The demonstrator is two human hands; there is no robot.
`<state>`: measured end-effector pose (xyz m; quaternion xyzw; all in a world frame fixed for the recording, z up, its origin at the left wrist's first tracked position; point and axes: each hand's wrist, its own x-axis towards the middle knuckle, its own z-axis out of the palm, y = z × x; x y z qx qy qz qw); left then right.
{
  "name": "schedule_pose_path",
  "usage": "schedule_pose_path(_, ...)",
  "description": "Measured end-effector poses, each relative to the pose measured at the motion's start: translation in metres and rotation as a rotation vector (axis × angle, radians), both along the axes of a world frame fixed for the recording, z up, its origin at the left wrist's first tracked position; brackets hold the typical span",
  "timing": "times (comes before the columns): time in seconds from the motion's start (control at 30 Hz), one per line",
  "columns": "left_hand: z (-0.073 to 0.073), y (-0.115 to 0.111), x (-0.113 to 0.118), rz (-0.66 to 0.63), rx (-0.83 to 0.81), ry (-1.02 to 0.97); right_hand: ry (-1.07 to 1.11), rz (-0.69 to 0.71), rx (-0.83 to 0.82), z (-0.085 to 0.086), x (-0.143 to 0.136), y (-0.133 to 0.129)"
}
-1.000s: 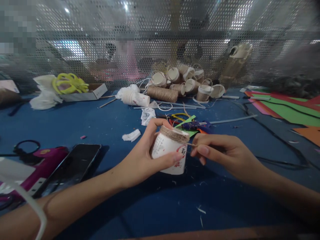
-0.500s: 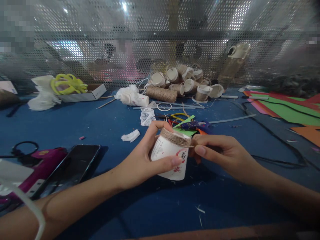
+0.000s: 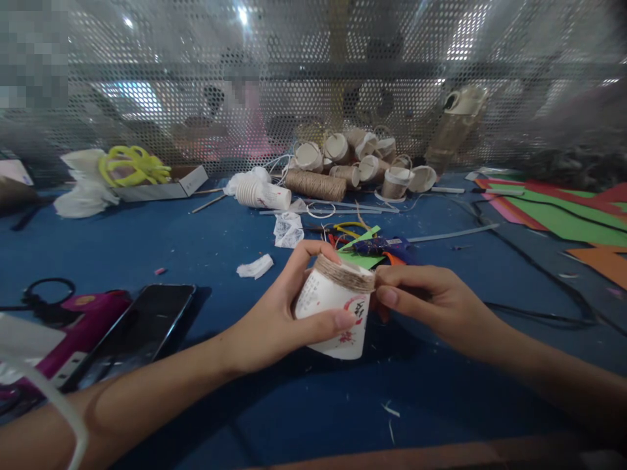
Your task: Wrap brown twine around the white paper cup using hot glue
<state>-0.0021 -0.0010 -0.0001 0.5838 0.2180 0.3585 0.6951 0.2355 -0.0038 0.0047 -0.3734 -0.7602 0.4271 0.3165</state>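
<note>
A white paper cup with printed characters and a red flower design is tilted above the blue table. Brown twine is wound in several turns around its upper end. My left hand is closed around the cup, thumb across the printed side and index finger over the top end. At the cup's right edge, my right hand pinches the twine, thumb and fingers pressed together close to the wound band. The remaining fingers of that hand are partly hidden behind the thumb.
Twine-wrapped cups and a twine roll lie at the back by a perforated metal panel. A blue glue gun sits just beyond the cup. At left are a phone and magenta tool; coloured paper lies at right.
The cup has turned and tipped slightly, its lower end dropping a little. My right hand has shifted slightly left, staying against the cup's edge. Both hands keep their hold.
</note>
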Motion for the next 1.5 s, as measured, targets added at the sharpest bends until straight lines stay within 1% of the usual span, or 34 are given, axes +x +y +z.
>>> schedule_pose_path(0.3, 0.0, -0.0003, -0.0007, -0.014, -0.026, 0.007, -0.029, 0.003, -0.007, -0.0005, -0.0024, 0.0006)
schedule_pose_path(0.47, 0.0012, -0.0014, 0.0003, 0.002, -0.029, 0.028, -0.041, 0.007, -0.007, 0.0007, -0.0037, 0.0005)
schedule_pose_path(0.7, 0.0019, -0.0019, -0.0006, 0.008, -0.007, 0.082, -0.049, 0.021, -0.023, -0.0009, -0.0035, 0.0011)
schedule_pose_path(0.8, 0.0001, -0.0028, -0.0012, 0.001, 0.016, 0.081, -0.056, 0.029, -0.014, -0.0026, -0.0027, 0.0012)
schedule_pose_path(0.93, -0.0006, -0.0041, -0.001, 0.024, 0.019, 0.096, -0.061, 0.027, 0.01, -0.0026, -0.003, 0.0001)
schedule_pose_path(1.1, 0.0034, -0.0042, 0.0001, 0.033, 0.002, 0.126, -0.115, 0.002, 0.127, -0.0005, -0.0045, -0.0013)
schedule_pose_path(1.17, 0.0041, -0.0038, 0.0, 0.031, -0.015, 0.15, -0.143, -0.016, 0.231, -0.0008, -0.0045, -0.0011)
schedule_pose_path(1.27, 0.003, -0.0027, -0.0009, 0.015, -0.03, 0.164, -0.155, -0.072, 0.437, -0.0033, -0.0038, -0.0008)
schedule_pose_path(1.33, 0.0019, -0.0015, -0.0012, 0.026, -0.024, 0.166, -0.158, -0.123, 0.524, -0.0051, -0.0028, -0.0014)
schedule_pose_path(1.43, 0.0015, 0.0003, -0.0006, 0.049, -0.007, 0.178, -0.158, -0.175, 0.592, -0.0065, -0.0013, -0.0034)
schedule_pose_path(1.5, 0.0023, 0.0003, 0.0004, 0.039, -0.005, 0.193, -0.153, -0.171, 0.627, -0.0063, -0.0009, -0.0045)
